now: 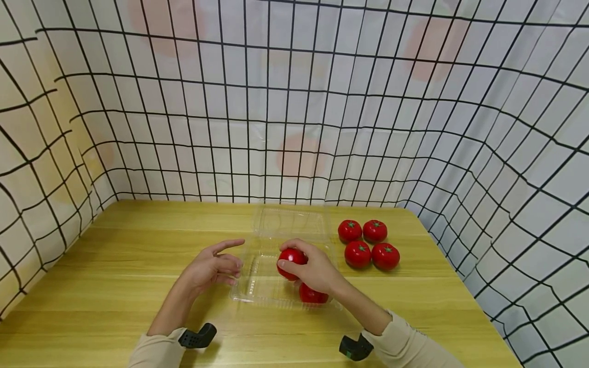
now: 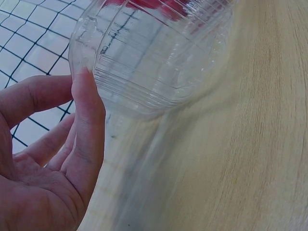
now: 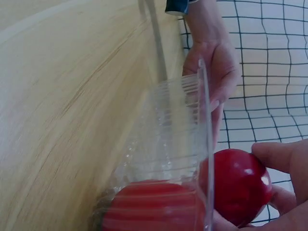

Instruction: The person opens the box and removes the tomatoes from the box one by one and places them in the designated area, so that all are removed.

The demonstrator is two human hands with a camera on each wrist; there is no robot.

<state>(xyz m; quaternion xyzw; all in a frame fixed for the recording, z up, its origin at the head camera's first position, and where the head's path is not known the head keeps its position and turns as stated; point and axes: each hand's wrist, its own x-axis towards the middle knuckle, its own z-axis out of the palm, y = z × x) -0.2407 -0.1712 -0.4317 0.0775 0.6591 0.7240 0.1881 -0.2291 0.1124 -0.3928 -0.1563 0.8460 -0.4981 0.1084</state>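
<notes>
Near the middle of the table, a clear plastic clamshell box (image 1: 259, 295) lies unfolded, its lid (image 1: 292, 221) toward the back. My right hand (image 1: 314, 266) grips a shiny red tomato (image 1: 290, 257) between thumb and fingers over the box; this tomato (image 3: 240, 187) overlaps the rim in the right wrist view. Another tomato (image 1: 314, 295) sits in the box's near right corner, partly under my right hand. At the left rim, my left hand (image 1: 212, 267) pinches the plastic with thumb (image 2: 89, 103) and finger, the other fingers loosely bent.
Several red tomatoes (image 1: 358, 254) with green star-shaped tops stand grouped on the wooden table (image 1: 138, 255), right of the box. A white cloth wall with a black grid (image 1: 221, 112) encloses the back and sides.
</notes>
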